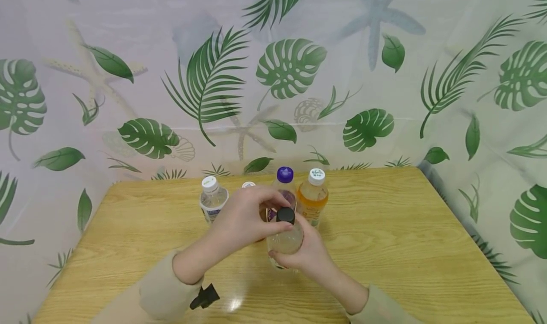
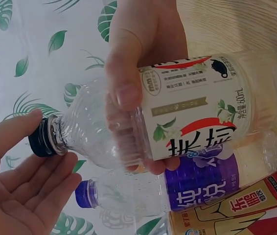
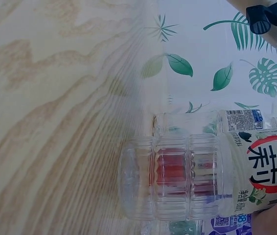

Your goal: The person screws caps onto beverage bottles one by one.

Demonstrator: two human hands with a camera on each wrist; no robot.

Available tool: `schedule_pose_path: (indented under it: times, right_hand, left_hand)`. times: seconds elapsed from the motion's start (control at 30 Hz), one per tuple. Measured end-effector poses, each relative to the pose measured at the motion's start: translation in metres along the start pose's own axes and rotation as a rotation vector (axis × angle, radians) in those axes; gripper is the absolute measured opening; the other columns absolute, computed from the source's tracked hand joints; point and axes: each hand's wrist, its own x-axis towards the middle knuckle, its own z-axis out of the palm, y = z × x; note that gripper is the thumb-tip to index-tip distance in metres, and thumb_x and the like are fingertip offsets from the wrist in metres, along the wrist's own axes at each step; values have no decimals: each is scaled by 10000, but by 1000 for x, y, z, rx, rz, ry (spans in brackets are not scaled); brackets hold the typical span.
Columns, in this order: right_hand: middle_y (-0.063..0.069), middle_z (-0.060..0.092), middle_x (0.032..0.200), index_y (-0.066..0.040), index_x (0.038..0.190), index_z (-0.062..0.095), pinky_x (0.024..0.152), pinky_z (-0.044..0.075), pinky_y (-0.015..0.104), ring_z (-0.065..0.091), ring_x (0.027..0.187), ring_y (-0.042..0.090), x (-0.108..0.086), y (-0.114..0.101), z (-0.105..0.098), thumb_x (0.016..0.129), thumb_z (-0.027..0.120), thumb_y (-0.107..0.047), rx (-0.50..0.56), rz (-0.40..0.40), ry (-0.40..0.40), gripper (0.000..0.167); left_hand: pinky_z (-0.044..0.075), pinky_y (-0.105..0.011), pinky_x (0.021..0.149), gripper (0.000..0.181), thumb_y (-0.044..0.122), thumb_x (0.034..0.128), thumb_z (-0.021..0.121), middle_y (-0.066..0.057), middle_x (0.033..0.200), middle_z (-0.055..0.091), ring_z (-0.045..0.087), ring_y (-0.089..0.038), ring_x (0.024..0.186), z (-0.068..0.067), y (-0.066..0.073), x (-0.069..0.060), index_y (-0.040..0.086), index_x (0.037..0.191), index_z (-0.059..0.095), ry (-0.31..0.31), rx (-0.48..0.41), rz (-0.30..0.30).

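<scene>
A clear plastic bottle with a black cap and a cream label is held upright over the table's middle. My left hand pinches the black cap between thumb and fingers. Lower down, my right hand grips the bottle's body, its fingers wrapped around the upper label in the left wrist view. No liquid shows through the clear base in the right wrist view. Whether that base touches the table is unclear.
Just beyond the hands stand a purple-capped bottle, an orange-liquid bottle, a white-capped clear bottle and a red-and-gold bottle. The wooden table meets a leaf-patterned cloth behind.
</scene>
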Motion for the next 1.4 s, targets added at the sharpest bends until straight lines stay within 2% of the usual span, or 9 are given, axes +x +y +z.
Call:
schedule_pose_path:
  times: [0.13,0.27,0.5,0.7,0.8,1.0,1.1,1.27,1.4]
  right_hand:
    - [238,627,1436,-34,1485,517,977,603,450,657,1247,425,0,0,0,803,897,-96,-17,-17,2,783]
    - [232,617,1457,-28,1491,509,1007,587,497,621,1297,441,0,0,0,800,903,-98,-32,-14,7,798]
    - [250,624,1453,-7,1484,512,1050,542,638,607,1317,472,0,-1,0,802,898,-91,-35,-28,4,788]
    - [244,647,1403,-29,1467,528,989,594,465,663,1232,422,1,-3,0,798,893,-90,-11,-10,-5,765]
    - [237,641,1419,-40,1473,530,985,583,420,659,1241,415,1,-4,-1,796,894,-106,-8,-6,-6,771]
    - [246,600,1471,-39,1501,507,1034,561,545,578,1339,460,1,-6,-1,802,895,-104,-24,7,3,802]
    - [222,602,1488,-43,1510,503,1110,485,657,536,1393,466,1,-7,-2,804,896,-105,-36,14,8,810]
    - [198,631,1477,-44,1486,531,1166,373,738,528,1413,456,1,-7,-1,789,904,-92,-50,-10,20,792]
    - [229,652,1427,-9,1463,539,1099,509,583,613,1306,419,1,-6,0,778,905,-85,-44,-21,15,781]
  left_hand:
    - [585,-175,722,272,75,836,896,-38,1019,824,722,-90,849,-1,-3,0,87,1096,817,-44,-78,-4]
    - [610,-181,795,326,6,852,835,-84,1076,820,761,-128,935,-1,-5,-1,52,1173,804,-92,-160,-26]
    - [567,-184,716,414,184,818,936,-23,1141,819,756,-128,964,-2,1,-1,105,1198,791,-49,-30,-5]
    - [549,-173,685,270,232,788,962,21,921,812,728,-121,817,0,2,2,138,986,803,1,5,-53]
    - [563,-160,701,239,193,813,941,-1,945,827,729,-90,805,-1,2,2,120,1006,821,-10,0,-41]
    - [548,-168,664,325,47,843,830,-29,1050,828,669,-36,772,-5,0,4,105,1163,817,-104,-78,-23]
    - [551,-192,682,372,81,841,850,-35,1102,820,675,-69,821,-5,1,4,106,1209,802,-121,-75,-19]
    - [589,-223,742,499,278,774,973,-16,1151,821,769,-120,1012,-3,4,6,123,1209,787,-73,-32,-45]
    - [571,-206,701,371,290,752,986,35,1000,823,737,-82,881,1,3,6,155,1038,793,-12,2,-61]
